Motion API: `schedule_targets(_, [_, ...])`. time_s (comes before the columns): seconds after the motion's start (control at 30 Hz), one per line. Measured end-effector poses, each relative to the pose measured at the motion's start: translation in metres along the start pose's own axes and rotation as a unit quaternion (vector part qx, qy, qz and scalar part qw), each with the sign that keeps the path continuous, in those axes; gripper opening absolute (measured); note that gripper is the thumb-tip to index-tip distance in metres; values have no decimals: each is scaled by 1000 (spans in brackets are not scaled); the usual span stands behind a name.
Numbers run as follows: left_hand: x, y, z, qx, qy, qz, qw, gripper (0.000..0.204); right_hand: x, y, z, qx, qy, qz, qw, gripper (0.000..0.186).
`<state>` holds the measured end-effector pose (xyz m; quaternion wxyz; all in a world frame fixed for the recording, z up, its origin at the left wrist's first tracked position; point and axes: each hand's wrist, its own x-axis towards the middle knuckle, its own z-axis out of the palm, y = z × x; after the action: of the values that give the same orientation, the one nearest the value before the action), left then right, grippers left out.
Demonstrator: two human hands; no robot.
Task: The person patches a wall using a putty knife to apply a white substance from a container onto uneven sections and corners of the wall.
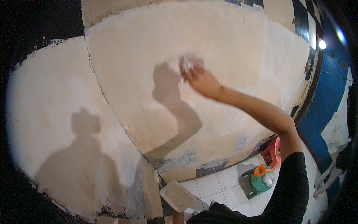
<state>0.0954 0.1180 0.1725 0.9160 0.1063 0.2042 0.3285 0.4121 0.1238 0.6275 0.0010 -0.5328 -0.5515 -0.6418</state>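
My right hand [200, 79] is raised against the pale wall [227, 48], its fingers closed round a crumpled reddish rag smeared with white [191, 62]. Motion blurs the rag, so its exact kind is hard to make out. Low in the view, a shallow rectangular plastic tub [178, 196] with a pale beige inside is held up beside the wall corner. Just under its near edge a small part of my left hand [178, 218] shows, supporting the tub; its fingers are mostly hidden. Whitish, patchy coating covers the wall around the rag.
On the white tiled floor [220, 181] stands a green plastic stool [257, 185] bearing an orange cup [260, 170] and a crumpled clear bag [268, 180]. A red stool [273, 153] is by the wall. At right are a lit bulb [322, 44] and a blue wall [317, 119].
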Motion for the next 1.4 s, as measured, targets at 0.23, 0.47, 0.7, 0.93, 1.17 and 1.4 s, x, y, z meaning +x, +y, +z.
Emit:
schedule_targets(0.23, [23,-9,23,13,-19,-20,1000,60,54,120,49,-97,38,169,980,41])
schedule_targets(0.47, [36,10,32,36,-18,-5,999,60,14,-1,17,111,-20,33,993,44])
schedule_targets(0.7, [54,5,58,62,-49,-17,997,60,7,203,16,23,112,356,927,48])
schedule_targets(0.93, [64,5,78,87,-75,-15,993,60,-68,67,75,93,-110,196,970,61])
schedule_targets(1.17, [66,13,86,89,-83,15,992,60,-100,-90,-106,496,-120,414,754,42])
schedule_targets(1.4, [42,26,89,84,-82,44,992,61,-162,-188,-137,669,-144,636,357,15])
